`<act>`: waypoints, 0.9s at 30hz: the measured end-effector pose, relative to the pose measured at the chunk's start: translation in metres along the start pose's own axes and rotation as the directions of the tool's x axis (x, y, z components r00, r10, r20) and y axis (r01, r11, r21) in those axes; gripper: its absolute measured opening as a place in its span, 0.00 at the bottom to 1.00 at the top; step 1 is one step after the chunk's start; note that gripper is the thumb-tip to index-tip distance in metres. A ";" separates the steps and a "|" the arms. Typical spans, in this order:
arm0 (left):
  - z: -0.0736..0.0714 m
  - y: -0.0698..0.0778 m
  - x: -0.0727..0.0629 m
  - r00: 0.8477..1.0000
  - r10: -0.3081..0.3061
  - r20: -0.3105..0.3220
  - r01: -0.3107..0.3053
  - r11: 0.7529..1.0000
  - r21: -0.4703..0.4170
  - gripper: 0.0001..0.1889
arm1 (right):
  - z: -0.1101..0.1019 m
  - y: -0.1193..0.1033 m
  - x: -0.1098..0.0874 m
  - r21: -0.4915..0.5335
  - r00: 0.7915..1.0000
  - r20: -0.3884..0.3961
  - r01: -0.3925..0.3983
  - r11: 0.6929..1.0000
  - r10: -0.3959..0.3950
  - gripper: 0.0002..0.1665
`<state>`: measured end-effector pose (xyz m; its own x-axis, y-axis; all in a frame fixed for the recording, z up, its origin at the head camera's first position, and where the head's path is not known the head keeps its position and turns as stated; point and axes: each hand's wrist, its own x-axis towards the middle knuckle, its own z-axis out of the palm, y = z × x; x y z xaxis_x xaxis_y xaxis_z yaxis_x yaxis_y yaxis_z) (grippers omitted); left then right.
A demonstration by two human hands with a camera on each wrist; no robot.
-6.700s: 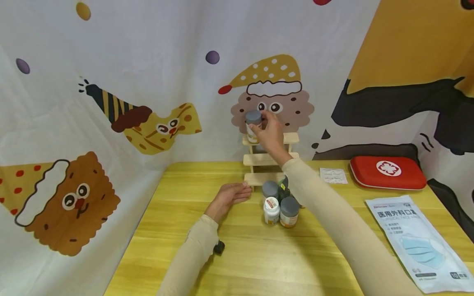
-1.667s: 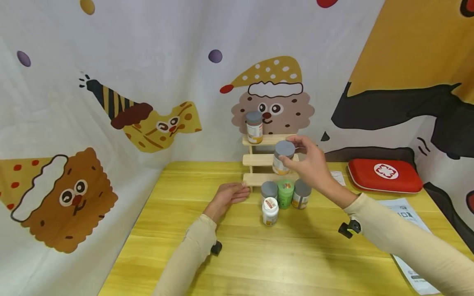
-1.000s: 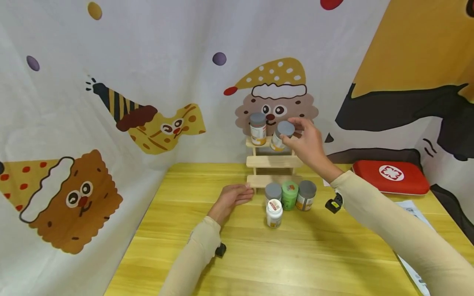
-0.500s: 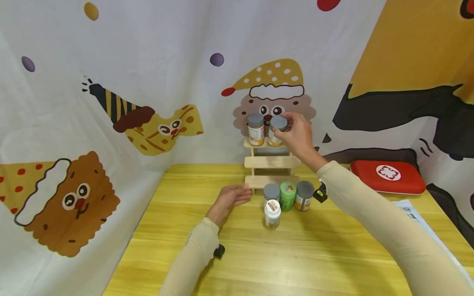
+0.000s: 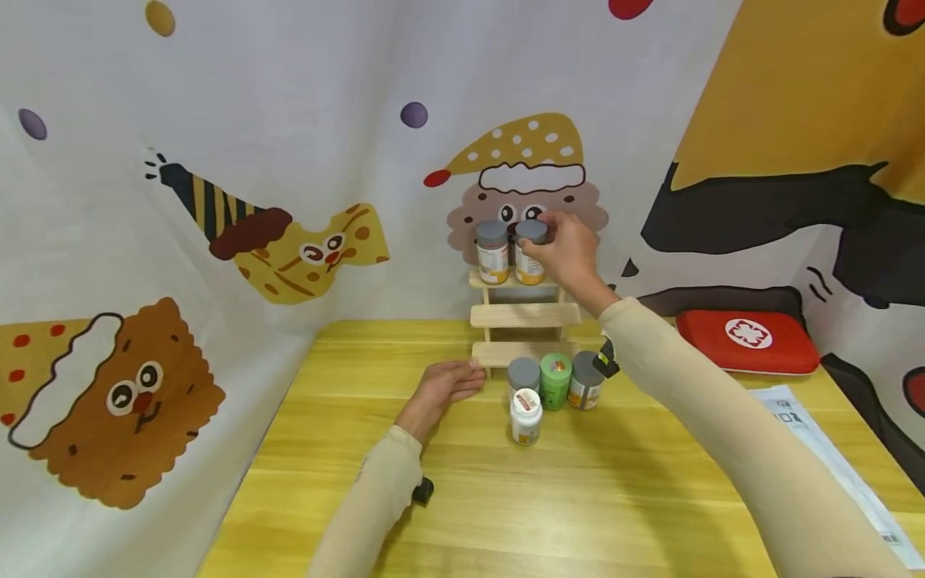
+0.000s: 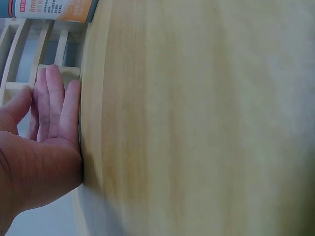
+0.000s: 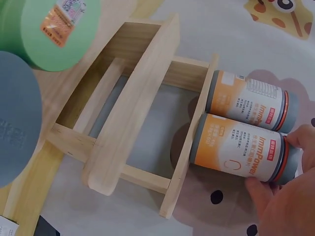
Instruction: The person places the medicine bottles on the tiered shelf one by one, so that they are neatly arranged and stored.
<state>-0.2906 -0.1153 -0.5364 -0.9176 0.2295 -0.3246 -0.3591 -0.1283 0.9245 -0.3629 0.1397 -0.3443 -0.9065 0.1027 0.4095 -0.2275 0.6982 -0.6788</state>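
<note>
A three-step wooden stand (image 5: 526,315) is at the back of the table. On its top step a grey-lidded supplement bottle (image 5: 493,258) stands upright. Beside it, my right hand (image 5: 571,249) pinches a second such bottle (image 5: 530,271) near its lid. In the right wrist view this bottle (image 7: 234,147) is upright on the step, close against its neighbour (image 7: 246,101). Low at the stand's left end, my left hand (image 5: 439,391) holds nothing; its straight fingers (image 6: 56,93) rest against the wooden frame in the left wrist view.
Before the lowest step are a green tub (image 5: 556,384), grey-lidded bottles (image 5: 587,381) (image 5: 523,374) and a small white bottle (image 5: 526,419). A red first-aid case (image 5: 747,341) and a mask packet (image 5: 831,470), partly behind the right sleeve, lie at right. A patterned cloth hangs behind.
The first bottle was set on the top step and released. My right hand then raised a second bottle from before the middle step to beside it. My left hand stays at the stand.
</note>
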 end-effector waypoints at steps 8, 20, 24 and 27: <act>-0.009 0.004 -0.007 0.999 0.011 -0.034 -0.011 1.000 0.020 0.23 | 0.013 -0.007 0.000 0.030 0.999 -0.034 0.021 0.999 -0.020 0.33; 0.003 -0.003 -0.004 0.999 0.016 -0.030 -0.016 1.000 0.019 0.21 | 0.008 0.005 -0.001 -0.016 0.996 -0.056 0.068 0.998 -0.068 0.36; 0.005 -0.002 -0.003 0.999 0.017 -0.031 -0.016 1.000 0.019 0.21 | 0.004 0.006 -0.003 -0.027 0.995 -0.057 0.075 0.997 -0.077 0.38; 0.007 -0.002 -0.002 0.999 0.018 -0.034 -0.017 0.999 0.028 0.21 | -0.001 0.005 -0.007 -0.037 0.995 -0.056 0.078 0.996 -0.080 0.39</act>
<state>-0.2869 -0.1092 -0.5360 -0.9294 0.1937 -0.3142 -0.3381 -0.1056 0.9352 -0.3575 0.1433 -0.3504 -0.8640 0.0863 0.4960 -0.2842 0.7296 -0.6220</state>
